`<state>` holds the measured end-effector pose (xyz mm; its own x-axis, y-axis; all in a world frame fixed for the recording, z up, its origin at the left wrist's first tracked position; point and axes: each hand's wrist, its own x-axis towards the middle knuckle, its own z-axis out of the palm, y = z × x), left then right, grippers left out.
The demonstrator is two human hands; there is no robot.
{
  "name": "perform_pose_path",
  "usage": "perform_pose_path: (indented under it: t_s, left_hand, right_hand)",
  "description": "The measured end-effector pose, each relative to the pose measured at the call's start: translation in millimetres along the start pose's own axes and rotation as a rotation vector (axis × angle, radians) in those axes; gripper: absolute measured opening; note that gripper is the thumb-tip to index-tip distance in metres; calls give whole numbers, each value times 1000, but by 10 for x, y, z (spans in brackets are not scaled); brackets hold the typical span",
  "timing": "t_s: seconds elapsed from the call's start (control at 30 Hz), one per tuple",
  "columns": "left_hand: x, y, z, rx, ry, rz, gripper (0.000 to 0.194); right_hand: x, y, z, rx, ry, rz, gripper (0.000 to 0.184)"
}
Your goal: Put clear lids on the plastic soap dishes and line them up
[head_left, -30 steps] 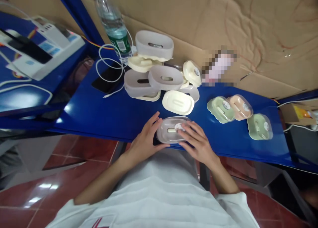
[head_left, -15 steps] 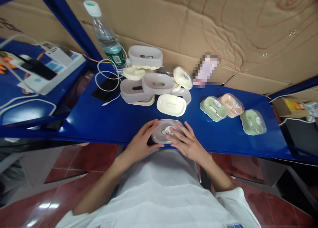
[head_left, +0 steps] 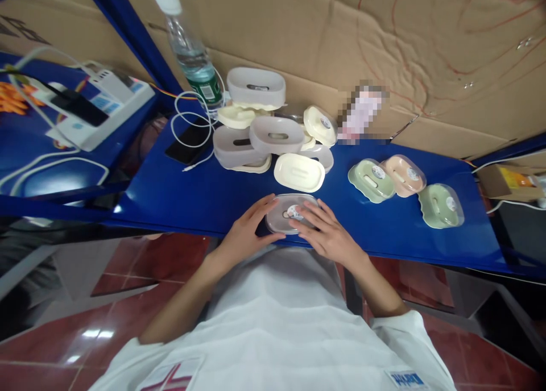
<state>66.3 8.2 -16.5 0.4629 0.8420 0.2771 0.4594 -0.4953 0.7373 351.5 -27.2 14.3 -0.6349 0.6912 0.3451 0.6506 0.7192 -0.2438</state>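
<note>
A clear oval lidded box (head_left: 286, 212) with a round sticker lies at the near edge of the blue table (head_left: 191, 192). My left hand (head_left: 247, 232) cups its left side, thumb under the near rim and fingers along the far rim. My right hand (head_left: 326, 234) lies flat across its right half, fingers spread over the lid. Just behind the box sits a cream oval lid (head_left: 299, 173).
A heap of translucent and cream boxes (head_left: 260, 135) stands behind, with a water bottle (head_left: 190, 53), a white cable and a black phone (head_left: 187, 141) to its left. Green and peach lidded boxes (head_left: 401, 181) lie to the right. Cardboard lines the back.
My hands have stayed on the clear box, the fingers shifting slightly. The camera view moved a little.
</note>
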Motion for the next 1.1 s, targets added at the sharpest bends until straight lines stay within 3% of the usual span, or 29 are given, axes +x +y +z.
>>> perform_pose_path:
  t_s: [0.1,0.2,0.37,0.57,0.77,0.93,1.1]
  left_hand:
    - [-8,-16,14,-7,-13,-13,80]
    - [-16,-21,22,13,-22,-25,79]
    - [-40,-13,34,72,-91,12,82]
    - [-52,-17,74,173,-87,-8,73]
    - [-43,-11,101,257,-16,79,52]
    - [-25,-42,133,335,54,200,35]
    - [-14,-41,167,373,92,234,31]
  right_hand:
    - [-30,-3,63,-4,8,16,51]
    - [-70,-26,111,-56,7,139,53]
    - [-179,-100,18,-63,24,233,54]
    - [-711,-121,-168,-195,135,443,52]
    - [-1234,50,-251,-444,273,758,47]
    - [-1314,254,-328,-618,326,893,46]
    - [-1397,519,-402,-671,349,987,49]
